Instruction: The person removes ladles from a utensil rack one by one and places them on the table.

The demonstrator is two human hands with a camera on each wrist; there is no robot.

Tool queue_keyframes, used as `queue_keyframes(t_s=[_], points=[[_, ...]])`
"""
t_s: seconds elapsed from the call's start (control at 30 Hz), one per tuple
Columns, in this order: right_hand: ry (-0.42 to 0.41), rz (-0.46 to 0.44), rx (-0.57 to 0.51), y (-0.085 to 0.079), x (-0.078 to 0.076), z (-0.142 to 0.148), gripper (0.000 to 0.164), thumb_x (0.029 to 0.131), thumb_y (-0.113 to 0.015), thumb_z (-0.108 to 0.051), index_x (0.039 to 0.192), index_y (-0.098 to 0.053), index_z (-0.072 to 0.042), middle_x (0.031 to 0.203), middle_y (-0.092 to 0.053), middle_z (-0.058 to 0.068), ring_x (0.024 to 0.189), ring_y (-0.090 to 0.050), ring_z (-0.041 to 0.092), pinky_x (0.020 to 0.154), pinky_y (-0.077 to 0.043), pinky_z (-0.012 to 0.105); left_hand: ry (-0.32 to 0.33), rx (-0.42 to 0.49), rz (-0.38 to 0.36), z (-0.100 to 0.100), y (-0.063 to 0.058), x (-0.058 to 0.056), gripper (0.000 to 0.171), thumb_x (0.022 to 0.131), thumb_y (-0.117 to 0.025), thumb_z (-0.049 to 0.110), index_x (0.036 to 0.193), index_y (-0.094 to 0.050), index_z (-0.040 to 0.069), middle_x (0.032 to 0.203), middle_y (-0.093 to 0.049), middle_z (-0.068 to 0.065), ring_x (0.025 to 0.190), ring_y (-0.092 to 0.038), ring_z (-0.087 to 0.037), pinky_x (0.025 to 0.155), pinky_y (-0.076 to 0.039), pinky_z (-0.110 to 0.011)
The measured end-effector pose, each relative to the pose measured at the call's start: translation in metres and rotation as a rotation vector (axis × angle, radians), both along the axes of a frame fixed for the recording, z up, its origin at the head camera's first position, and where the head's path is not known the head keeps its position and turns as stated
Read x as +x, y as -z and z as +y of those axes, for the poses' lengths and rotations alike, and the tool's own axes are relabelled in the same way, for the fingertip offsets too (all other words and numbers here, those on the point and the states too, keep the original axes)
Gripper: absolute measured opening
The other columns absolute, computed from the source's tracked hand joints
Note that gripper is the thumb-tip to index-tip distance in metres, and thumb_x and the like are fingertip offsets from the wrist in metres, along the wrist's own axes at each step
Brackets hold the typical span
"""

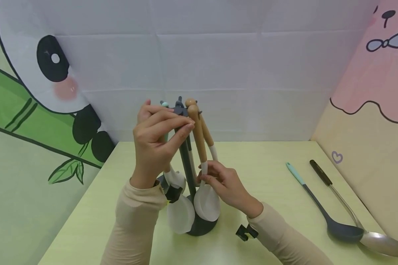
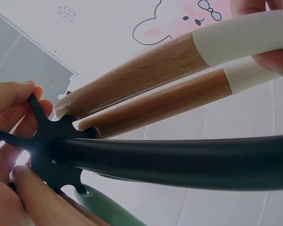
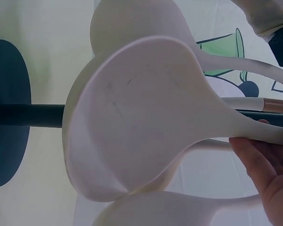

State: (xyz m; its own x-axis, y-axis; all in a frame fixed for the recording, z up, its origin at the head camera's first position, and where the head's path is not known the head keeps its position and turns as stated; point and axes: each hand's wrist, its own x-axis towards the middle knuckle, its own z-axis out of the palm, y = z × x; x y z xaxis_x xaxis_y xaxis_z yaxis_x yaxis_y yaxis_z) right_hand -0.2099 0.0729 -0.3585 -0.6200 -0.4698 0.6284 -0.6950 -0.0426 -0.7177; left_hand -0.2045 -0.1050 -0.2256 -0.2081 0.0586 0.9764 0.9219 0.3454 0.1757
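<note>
A dark utensil rack [image 1: 185,158] stands on a round base, with several utensils hanging round its pole. My left hand [image 1: 159,141] grips the hooked top [image 2: 47,143] of the rack, its fingers and thumb around the hooks. With thumb and fingers, my right hand [image 1: 230,184] pinches the white neck of a ladle [image 3: 141,108] just above its bowl. The end of that ladle's wooden handle [image 2: 137,70] is up at the hooks. Beside it hangs a second wooden-handled utensil [image 2: 165,101]. Another white utensil [image 1: 180,215] hangs at the front left, and a green handle [image 2: 108,207] shows below the hub.
On the right of the pale yellow table [image 1: 262,154] lie a dark ladle [image 1: 343,232] with a mint handle and a metal spoon [image 1: 383,243] with a black handle. The ladle's bowl overlaps the spoon. A white sheet [image 1: 205,62] hangs behind the table.
</note>
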Motion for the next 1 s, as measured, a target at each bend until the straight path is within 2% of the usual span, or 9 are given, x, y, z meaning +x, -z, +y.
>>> queue_keyframes(t_s=[0.57, 0.83, 1.0], points=[[0.005, 0.023, -0.002, -0.0075, 0.0007, 0.0007, 0.022, 0.092, -0.058, 0.012, 0.113, -0.055, 0.007, 0.094, -0.071, 0.021, 0.08, -0.072, 0.038, 0.075, -0.06, 0.036, 0.002, 0.022, 0.002, 0.0005, 0.0026, -0.0012, 0.042, 0.094, -0.068, 0.038, 0.077, -0.077, 0.0, 0.072, -0.07, -0.009, 0.09, -0.055, -0.027, 0.113, -0.02, -0.052], [0.01, 0.02, -0.001, -0.0068, 0.0025, 0.0032, 0.022, 0.092, -0.058, 0.012, 0.114, -0.055, 0.006, 0.095, -0.071, 0.02, 0.081, -0.073, 0.031, 0.075, -0.06, 0.034, -0.009, 0.014, 0.001, -0.0001, 0.0035, -0.0007, 0.042, 0.094, -0.067, 0.038, 0.077, -0.077, 0.001, 0.073, -0.07, -0.008, 0.091, -0.055, -0.027, 0.114, -0.02, -0.052], [0.014, 0.035, 0.003, -0.006, 0.0024, 0.0063, 0.023, 0.092, -0.057, 0.013, 0.114, -0.055, 0.006, 0.095, -0.071, 0.02, 0.081, -0.073, 0.032, 0.076, -0.06, 0.033, -0.003, 0.017, 0.002, -0.0003, 0.0033, -0.0009, 0.032, 0.092, -0.071, 0.029, 0.078, -0.077, 0.001, 0.073, -0.07, -0.008, 0.091, -0.055, -0.029, 0.114, -0.02, -0.052]])
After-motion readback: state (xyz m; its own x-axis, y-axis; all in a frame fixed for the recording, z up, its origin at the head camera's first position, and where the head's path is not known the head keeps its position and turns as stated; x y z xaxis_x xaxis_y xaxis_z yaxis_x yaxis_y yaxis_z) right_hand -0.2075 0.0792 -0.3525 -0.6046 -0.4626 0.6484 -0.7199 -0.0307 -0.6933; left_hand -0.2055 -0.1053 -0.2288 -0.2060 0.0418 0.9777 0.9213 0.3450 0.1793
